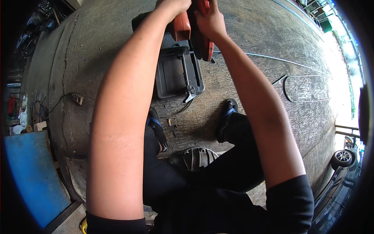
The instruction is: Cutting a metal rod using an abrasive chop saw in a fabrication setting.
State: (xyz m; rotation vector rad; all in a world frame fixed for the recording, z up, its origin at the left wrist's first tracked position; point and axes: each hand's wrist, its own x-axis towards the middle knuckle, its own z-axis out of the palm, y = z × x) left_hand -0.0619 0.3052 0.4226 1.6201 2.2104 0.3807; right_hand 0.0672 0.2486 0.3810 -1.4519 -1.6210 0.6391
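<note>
A red and black cut-off saw (pixel 182 28) stands on the floor ahead of me, partly beyond the top edge of the view. Its black base (pixel 168 80) reaches toward my feet and carries a metal screw rod with a small crank handle (pixel 189 96). My left hand (pixel 174 6) is over the red housing at the top edge, its fingers cut off or hidden. Just right of it, my right hand (pixel 210 21) is closed on the red guard (pixel 203 43), thumb toward the middle. Part of the right fingers lies outside the picture.
A long thin metal rod (pixel 269 58) runs right from the saw, near a bent rod (pixel 287 89). A cable with a socket block (pixel 78 99) lies left. A blue panel (pixel 35 171) stands lower left, a car wheel (pixel 343 156) far right. My feet flank a ribbed seat (pixel 196 156).
</note>
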